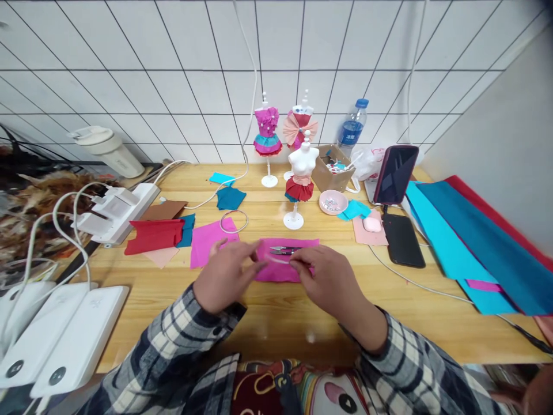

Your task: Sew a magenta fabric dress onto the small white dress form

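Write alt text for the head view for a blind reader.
A person's right hand pinches a thin pale strip over pink fabric and small snips, the left hand close by. Behind, on the wooden table, three miniature dress forms stand before a tiled wall.

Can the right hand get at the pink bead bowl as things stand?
Probably yes: bare tabletop separates the right hand from the pink bowl, with nothing standing between. Its fingers seem to pinch a thin pale strip, though.

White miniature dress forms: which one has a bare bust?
The front white form, with a red fabric skirt; the rear left form and rear right form have clothed busts.
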The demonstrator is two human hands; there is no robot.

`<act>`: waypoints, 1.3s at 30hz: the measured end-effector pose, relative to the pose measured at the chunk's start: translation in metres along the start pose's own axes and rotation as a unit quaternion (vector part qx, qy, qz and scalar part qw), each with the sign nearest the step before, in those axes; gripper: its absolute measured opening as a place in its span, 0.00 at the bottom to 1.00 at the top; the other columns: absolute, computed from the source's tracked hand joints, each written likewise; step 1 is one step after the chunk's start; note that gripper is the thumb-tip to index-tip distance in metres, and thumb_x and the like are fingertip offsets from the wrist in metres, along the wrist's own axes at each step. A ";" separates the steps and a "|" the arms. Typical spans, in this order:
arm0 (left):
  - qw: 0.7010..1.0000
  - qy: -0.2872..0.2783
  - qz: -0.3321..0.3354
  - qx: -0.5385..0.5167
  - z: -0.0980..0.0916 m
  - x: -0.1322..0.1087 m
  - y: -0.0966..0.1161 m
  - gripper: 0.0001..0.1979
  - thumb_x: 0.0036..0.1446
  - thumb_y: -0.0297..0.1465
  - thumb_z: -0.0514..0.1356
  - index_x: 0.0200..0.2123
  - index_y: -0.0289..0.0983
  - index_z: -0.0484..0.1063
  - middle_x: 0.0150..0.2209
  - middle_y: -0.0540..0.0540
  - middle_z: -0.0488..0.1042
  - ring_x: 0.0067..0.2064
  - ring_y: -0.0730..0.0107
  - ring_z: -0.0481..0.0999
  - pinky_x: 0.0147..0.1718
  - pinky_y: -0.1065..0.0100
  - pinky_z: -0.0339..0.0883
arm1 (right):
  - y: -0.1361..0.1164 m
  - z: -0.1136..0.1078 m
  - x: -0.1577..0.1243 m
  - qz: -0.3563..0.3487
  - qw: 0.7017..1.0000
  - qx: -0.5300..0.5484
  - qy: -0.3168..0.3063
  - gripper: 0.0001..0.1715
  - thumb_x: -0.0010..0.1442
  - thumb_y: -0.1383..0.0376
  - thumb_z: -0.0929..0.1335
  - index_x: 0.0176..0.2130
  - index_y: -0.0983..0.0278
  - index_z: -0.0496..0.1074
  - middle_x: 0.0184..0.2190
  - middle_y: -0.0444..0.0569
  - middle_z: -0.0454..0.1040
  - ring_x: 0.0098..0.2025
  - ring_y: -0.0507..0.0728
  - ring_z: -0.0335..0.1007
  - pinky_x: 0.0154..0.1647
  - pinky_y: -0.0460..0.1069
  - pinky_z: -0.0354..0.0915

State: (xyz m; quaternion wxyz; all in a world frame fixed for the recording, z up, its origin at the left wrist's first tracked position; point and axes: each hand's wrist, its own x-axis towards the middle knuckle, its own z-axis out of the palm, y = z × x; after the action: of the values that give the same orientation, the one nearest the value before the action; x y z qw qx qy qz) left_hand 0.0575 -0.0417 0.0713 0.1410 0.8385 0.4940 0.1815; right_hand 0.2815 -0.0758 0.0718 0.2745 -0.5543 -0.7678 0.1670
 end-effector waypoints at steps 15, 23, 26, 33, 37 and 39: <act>0.993 -0.091 0.076 -0.028 0.043 0.003 -0.059 0.09 0.56 0.33 0.61 0.39 0.44 0.79 0.44 0.46 0.75 0.48 0.60 0.70 0.51 0.55 0.56 | 0.008 0.052 0.020 0.234 0.891 0.328 -0.211 0.10 0.51 0.63 0.70 0.21 0.64 0.72 0.16 0.43 0.69 0.17 0.49 0.62 0.11 0.41 0.61; 0.993 -0.090 0.057 -0.043 0.043 0.002 -0.059 0.09 0.53 0.31 0.62 0.39 0.44 0.78 0.46 0.47 0.74 0.50 0.58 0.70 0.54 0.50 0.50 | 0.009 0.063 0.016 0.269 0.891 0.301 -0.207 0.10 0.53 0.60 0.69 0.25 0.63 0.74 0.17 0.42 0.70 0.18 0.50 0.63 0.13 0.42 0.61; 0.993 -0.090 0.051 -0.048 0.044 0.002 -0.059 0.09 0.53 0.31 0.62 0.39 0.44 0.78 0.46 0.47 0.74 0.50 0.58 0.70 0.54 0.49 0.48 | 0.012 0.065 0.016 0.258 0.907 0.258 -0.211 0.11 0.54 0.60 0.68 0.25 0.64 0.75 0.17 0.43 0.71 0.18 0.50 0.63 0.15 0.43 0.60; 0.993 -0.098 0.043 -0.042 0.043 0.002 -0.058 0.14 0.55 0.25 0.55 0.39 0.44 0.77 0.46 0.47 0.74 0.50 0.59 0.70 0.54 0.49 0.47 | 0.015 0.068 0.015 0.214 0.942 0.173 -0.195 0.14 0.55 0.59 0.67 0.23 0.62 0.75 0.16 0.42 0.71 0.19 0.52 0.65 0.20 0.46 0.56; 0.994 -0.100 0.033 -0.041 0.043 0.001 -0.054 0.11 0.57 0.29 0.56 0.40 0.44 0.76 0.46 0.47 0.73 0.51 0.59 0.69 0.55 0.48 0.45 | 0.015 0.068 0.015 0.196 0.956 0.097 -0.193 0.13 0.55 0.58 0.67 0.24 0.62 0.75 0.18 0.43 0.72 0.23 0.53 0.66 0.23 0.47 0.54; 0.994 -0.099 0.022 -0.040 0.044 0.001 -0.051 0.09 0.57 0.38 0.59 0.39 0.43 0.76 0.46 0.46 0.73 0.51 0.57 0.69 0.56 0.46 0.43 | 0.015 0.068 0.015 0.190 0.960 0.072 -0.192 0.13 0.55 0.59 0.67 0.25 0.61 0.76 0.20 0.43 0.73 0.25 0.53 0.67 0.24 0.47 0.53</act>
State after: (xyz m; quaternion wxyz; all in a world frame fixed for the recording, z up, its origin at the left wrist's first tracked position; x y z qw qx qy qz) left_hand 0.0371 -0.0194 0.0111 0.2186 0.8565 0.4517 0.1207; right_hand 0.2482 -0.0530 0.0128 0.1243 -0.6266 -0.6724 0.3739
